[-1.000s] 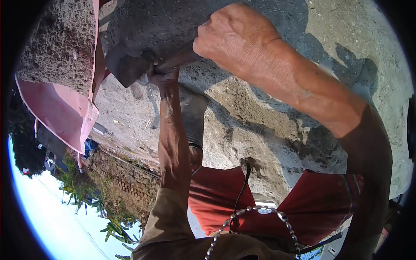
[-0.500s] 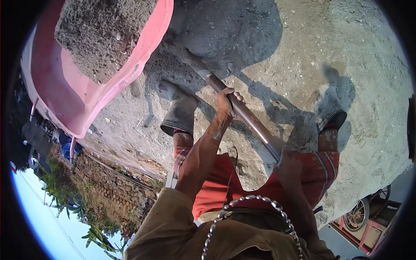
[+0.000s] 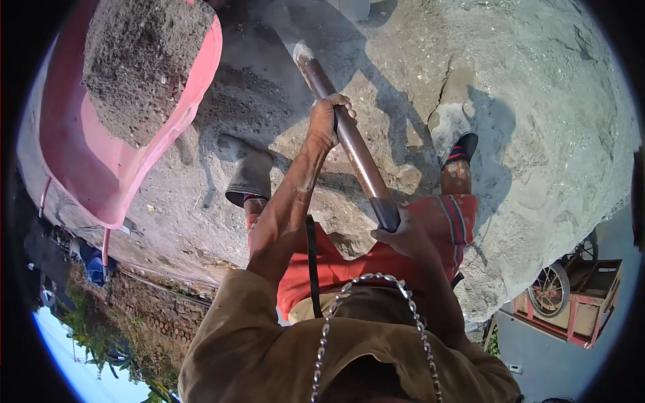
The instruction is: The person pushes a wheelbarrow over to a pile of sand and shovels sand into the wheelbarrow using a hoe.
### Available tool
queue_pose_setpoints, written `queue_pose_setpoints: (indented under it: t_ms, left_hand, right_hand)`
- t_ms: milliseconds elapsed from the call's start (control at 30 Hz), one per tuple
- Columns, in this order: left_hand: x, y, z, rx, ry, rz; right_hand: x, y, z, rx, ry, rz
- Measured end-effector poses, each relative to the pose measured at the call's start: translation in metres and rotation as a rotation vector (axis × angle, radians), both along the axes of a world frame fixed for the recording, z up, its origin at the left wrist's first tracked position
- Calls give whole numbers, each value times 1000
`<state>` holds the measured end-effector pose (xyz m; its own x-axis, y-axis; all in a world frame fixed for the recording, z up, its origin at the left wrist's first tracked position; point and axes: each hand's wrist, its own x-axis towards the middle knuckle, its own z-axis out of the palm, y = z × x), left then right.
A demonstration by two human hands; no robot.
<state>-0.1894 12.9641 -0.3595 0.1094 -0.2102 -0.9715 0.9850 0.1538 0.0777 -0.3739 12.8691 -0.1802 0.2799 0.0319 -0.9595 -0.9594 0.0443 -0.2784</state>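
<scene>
My left hand (image 3: 325,121) is wrapped round the middle of a shovel's brown shaft (image 3: 359,158). Lower down, my right hand (image 3: 406,234) grips the dark butt end, close to my red shorts. The shaft slants up and left to a pale, dusty socket (image 3: 287,30) near the top edge; the blade cannot be made out in the shadow and dust. At the upper left stands a pink wheelbarrow tub (image 3: 84,158), with a heap of grey sandy material (image 3: 141,67) in it.
My dusty boots, left (image 3: 248,171) and right (image 3: 451,124), stand apart on uneven, sandy ground (image 3: 544,181). A brick bank (image 3: 161,316) with plants lies at lower left. A red-framed cart (image 3: 571,295) with spoked wheels stands at lower right.
The shovel and both hands have shifted, with the shaft now steeper in view and its socket nearer the top edge. The wheelbarrow and my legs appear further left as the view moved.
</scene>
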Motion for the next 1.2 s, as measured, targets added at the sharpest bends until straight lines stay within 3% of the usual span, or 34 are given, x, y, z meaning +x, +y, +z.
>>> queue_pose_setpoints:
  t_ms: [67,133,200,233,267,300,367,400,500,533,567,600,667,733,767,833,933,1033,1133,1200]
  left_hand:
    - [59,-26,-33,32,-224,-78]
    - [101,-45,-42,174,-249,-406]
    - [84,-42,-51,225,-168,-534]
    - [65,-31,-60,254,-115,-598]
    - [22,-8,-80,211,64,-415]
    - [-20,8,-77,150,95,-371]
    - [-89,26,-61,305,116,-503]
    - [-111,35,-37,178,110,-452]
    - [-196,84,-94,-199,-414,-499]
    - [-201,90,-82,-253,-427,-485]
    - [-205,96,-68,-307,-439,-470]
    - [-178,79,-43,-215,-370,-627]
    - [-119,44,11,-134,-74,-603]
    - [-93,42,77,-145,417,-244]
    - [-84,47,102,-179,460,-59]
    - [-76,68,158,-255,546,311]
    - [-38,99,252,-206,376,339]
    - [6,139,347,-171,173,253]
    - [39,180,411,-249,4,389]
    - [61,196,456,-154,-121,455]
  right_hand:
    - [49,-13,-54,128,17,-119]
    - [43,2,-95,243,16,-247]
    - [29,22,-115,386,95,-494]
    - [33,31,-88,253,130,-485]
    - [30,38,-50,115,162,-473]
    - [11,45,-26,123,255,-447]
    - [-39,63,-7,192,399,-512]
    - [-67,75,8,274,481,-601]
    - [-63,76,44,301,530,-739]
    - [-50,71,58,350,562,-749]
    - [-29,58,70,398,591,-754]
    - [-10,43,80,436,591,-746]
    - [12,26,116,584,482,-874]
    - [42,20,164,769,387,-963]
    - [63,24,196,737,275,-906]
    - [91,43,246,760,353,-1012]
    - [119,74,314,846,512,-1034]
    - [142,98,400,938,230,-749]
    - [148,116,455,923,225,-471]
    - [136,120,466,1060,210,-392]
